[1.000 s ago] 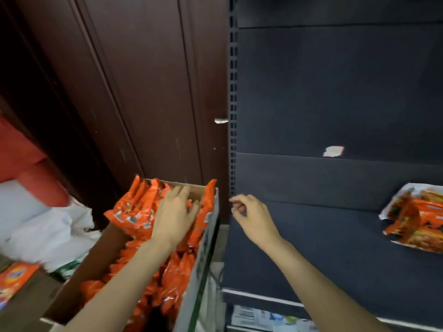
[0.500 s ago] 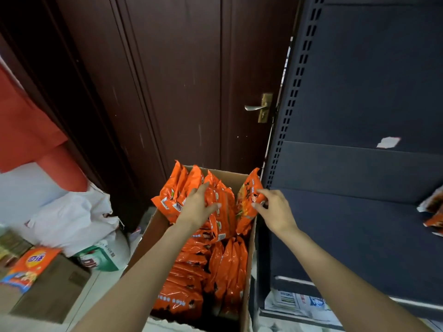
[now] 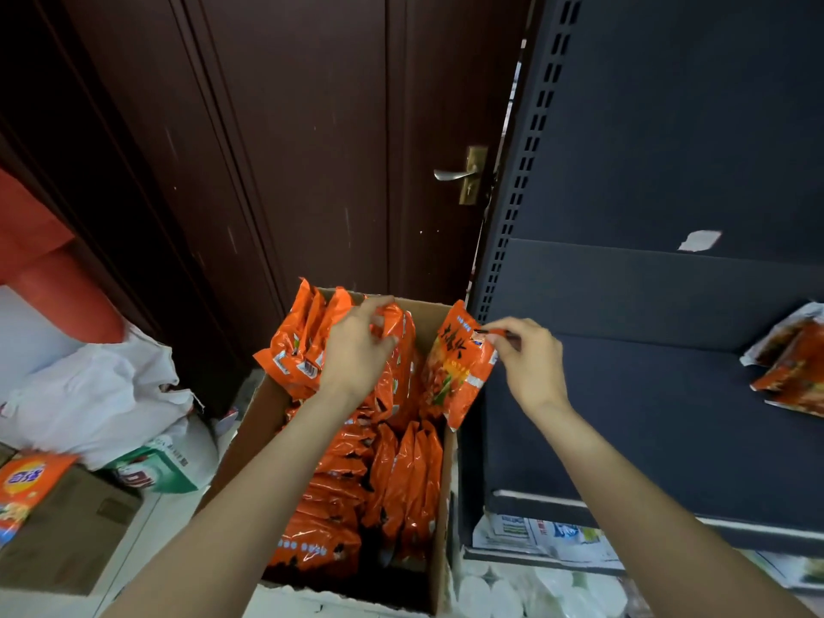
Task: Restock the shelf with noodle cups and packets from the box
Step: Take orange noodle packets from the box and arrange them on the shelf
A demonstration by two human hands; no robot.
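From my remote seat, both hands are now over the box (image 3: 439,519), where a second ago the right hand (image 3: 528,365) was off at the dark shelf (image 3: 624,394) with nothing in it. That hand has since come across and now pinches the top edge of one orange noodle packet (image 3: 461,368) between thumb and fingertips, the rest of its fingers curled, and the packet stands raised at the box's right wall, its printed face turned my way. My left hand (image 3: 356,350) has closed its fingers over the tops of the upright packets (image 3: 303,345) bunched at the far left of the box; half a second back it lay flatter on them. Below, more packets fill the box in rows. A few packets (image 3: 789,368) already lie at the shelf's right edge, well apart from the box. I read this as a switch from reaching to picking: one packet is lifted clear enough to carry to the shelf, the left-hand bunch looks next
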